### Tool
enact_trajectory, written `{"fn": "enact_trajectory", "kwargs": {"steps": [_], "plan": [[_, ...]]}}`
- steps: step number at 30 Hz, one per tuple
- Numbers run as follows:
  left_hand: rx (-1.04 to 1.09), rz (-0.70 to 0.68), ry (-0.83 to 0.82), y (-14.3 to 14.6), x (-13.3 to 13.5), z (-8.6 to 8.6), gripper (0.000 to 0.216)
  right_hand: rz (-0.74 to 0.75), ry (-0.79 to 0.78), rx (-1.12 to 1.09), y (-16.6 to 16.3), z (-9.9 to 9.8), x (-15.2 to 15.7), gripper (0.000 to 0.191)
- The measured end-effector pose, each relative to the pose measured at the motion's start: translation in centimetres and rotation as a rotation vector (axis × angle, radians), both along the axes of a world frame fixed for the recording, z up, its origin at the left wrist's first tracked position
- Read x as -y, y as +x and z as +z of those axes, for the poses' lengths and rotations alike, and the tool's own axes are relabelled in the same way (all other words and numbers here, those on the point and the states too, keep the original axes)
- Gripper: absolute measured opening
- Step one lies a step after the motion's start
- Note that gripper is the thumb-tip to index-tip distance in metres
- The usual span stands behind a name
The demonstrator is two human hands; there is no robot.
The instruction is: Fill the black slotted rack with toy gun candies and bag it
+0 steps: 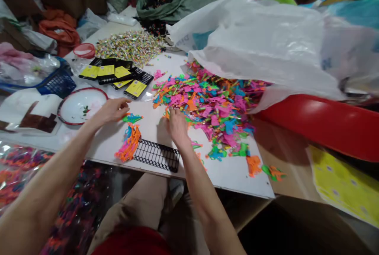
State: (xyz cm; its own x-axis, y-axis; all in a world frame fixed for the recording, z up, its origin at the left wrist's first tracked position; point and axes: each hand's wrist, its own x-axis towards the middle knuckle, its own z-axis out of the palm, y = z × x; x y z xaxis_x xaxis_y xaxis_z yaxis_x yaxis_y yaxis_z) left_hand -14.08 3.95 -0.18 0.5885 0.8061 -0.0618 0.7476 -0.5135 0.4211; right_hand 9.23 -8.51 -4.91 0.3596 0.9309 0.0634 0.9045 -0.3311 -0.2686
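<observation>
My left hand (114,109) is above the left of the white table, its fingers curled around the end of a green and blue plastic toy (133,118). Part of that toy is hidden by the fingers. At the near edge of the heap of small colourful plastic toys (207,105), my right hand (177,126) has its fingers closed on an orange plastic toy (167,113). Between my forearms lies a black grid-like plastic rack (158,155). Its left end is filled with a row of orange, pink and blue toys (129,143).
Black racks with yellow labels (136,88) lie beyond my left hand, near a pile of small multicoloured cylinders (130,45). A red-rimmed white bowl (71,107) stands left. White plastic sheeting (266,38) covers the heap's back, beside a red tray-like piece (322,124).
</observation>
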Motion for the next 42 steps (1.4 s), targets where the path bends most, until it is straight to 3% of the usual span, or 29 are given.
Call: {"fn": "enact_trajectory", "kwargs": {"steps": [3,6,10,14,19,22,26,30,34,38,42], "plan": [[-0.177,-0.045,0.023,-1.3,-0.5,-3.1,0.049,0.094,-0.113,0.048,-3.1,-3.8,-1.2,0.029],[-0.245,-0.087,0.011,-2.2,-0.9,-4.7,0.042,0.241,-0.109,0.068,-2.4,-5.8,0.7,0.031],[-0.243,-0.044,0.054,-2.2,-1.2,-6.2,0.034,0.300,-0.063,0.030,-0.7,-6.1,3.1,0.045],[-0.207,-0.057,0.088,0.1,-1.3,-7.3,0.030,0.239,-0.104,0.140,-1.9,-5.5,1.8,0.040],[-0.210,-0.140,0.113,3.0,-2.9,-6.9,0.030,0.202,-0.146,0.259,-3.4,-5.2,0.1,0.031],[-0.226,-0.199,0.129,3.7,-4.1,-5.9,0.033,0.259,-0.104,0.257,-2.7,-5.1,1.5,0.025],[-0.166,-0.248,0.235,4.5,-4.7,-3.8,0.041,0.213,-0.046,0.196,-2.1,-5.1,3.7,0.023],[-0.027,-0.285,0.366,5.7,-2.2,-0.1,0.047,0.138,0.046,0.077,-1.8,-4.8,4.1,0.030],[-0.002,-0.413,0.381,9.1,1.4,2.5,0.046,0.009,0.289,-0.264,0.0,-3.9,5.7,0.042],[-0.114,-0.706,0.264,15.7,5.5,1.9,0.035,-0.204,0.521,-0.612,2.9,-4.0,11.9,0.039],[-0.099,-0.946,0.246,23.3,11.6,-1.3,0.028,-0.572,0.691,-0.852,6.2,-5.7,20.5,0.035]]}}
